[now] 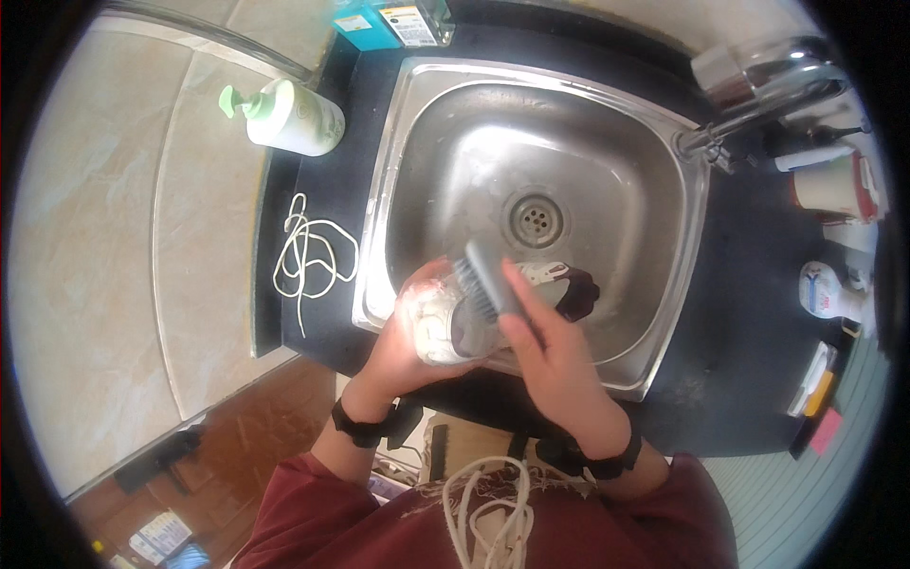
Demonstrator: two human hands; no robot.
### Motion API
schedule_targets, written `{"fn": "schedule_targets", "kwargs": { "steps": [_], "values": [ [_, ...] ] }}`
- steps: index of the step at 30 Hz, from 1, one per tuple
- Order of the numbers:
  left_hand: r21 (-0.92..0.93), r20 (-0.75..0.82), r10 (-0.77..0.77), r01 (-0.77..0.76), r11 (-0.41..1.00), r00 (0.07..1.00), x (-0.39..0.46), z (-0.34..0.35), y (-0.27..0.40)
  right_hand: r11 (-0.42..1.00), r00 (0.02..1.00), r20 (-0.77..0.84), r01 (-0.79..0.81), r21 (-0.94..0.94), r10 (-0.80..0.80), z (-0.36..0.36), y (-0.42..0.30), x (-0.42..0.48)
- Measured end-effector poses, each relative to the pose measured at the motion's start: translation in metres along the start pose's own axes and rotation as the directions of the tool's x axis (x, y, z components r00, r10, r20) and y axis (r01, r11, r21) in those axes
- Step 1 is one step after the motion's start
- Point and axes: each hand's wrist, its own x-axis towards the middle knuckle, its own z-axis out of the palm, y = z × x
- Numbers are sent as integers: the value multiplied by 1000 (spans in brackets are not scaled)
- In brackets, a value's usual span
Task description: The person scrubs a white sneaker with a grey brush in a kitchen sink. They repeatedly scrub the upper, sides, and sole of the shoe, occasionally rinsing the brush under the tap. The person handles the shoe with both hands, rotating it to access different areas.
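Note:
A white shoe (434, 331) with a dark part (583, 295) at its far right end is held over the near side of a stainless steel sink (611, 206). My left hand (394, 355) grips it from the left and below. In my right hand (561, 366) is a grey-backed scrub brush (490, 277), its bristles facing the shoe's upper. Whitish, foam-like wet patches cover the end by my left hand. Part of the shoe is hidden behind the brush and my right hand. A loose white shoelace (306, 259) lies on the counter left of the sink.
A pump bottle (298, 121) stands on the dark counter (732, 341) at the left. Teal packaging (366, 25) is at the back. The chrome faucet (718, 135) rises at the right rear corner. A red-rimmed cup (832, 188) and a white bottle (825, 288) line the right.

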Motion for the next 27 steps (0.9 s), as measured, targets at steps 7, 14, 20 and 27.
{"fn": "schedule_targets", "kwargs": {
  "steps": [7,14,20,27],
  "values": [
    [201,-20,83,-77,976,996,5,6,27,1000,1000,-25,9,22,-8,1,-9,4],
    [115,-53,151,-145,983,987,1,17,29,1000,999,28,-22,12,22,-18,-12,-17],
    [193,-45,88,-78,978,995,10,11,38,996,996,32,-86,-20,86,-16,-16,-23],
    [256,-44,139,-124,959,989,13,15,43,997,998,4,-69,45,69,-15,-21,-15]
  ]
}}
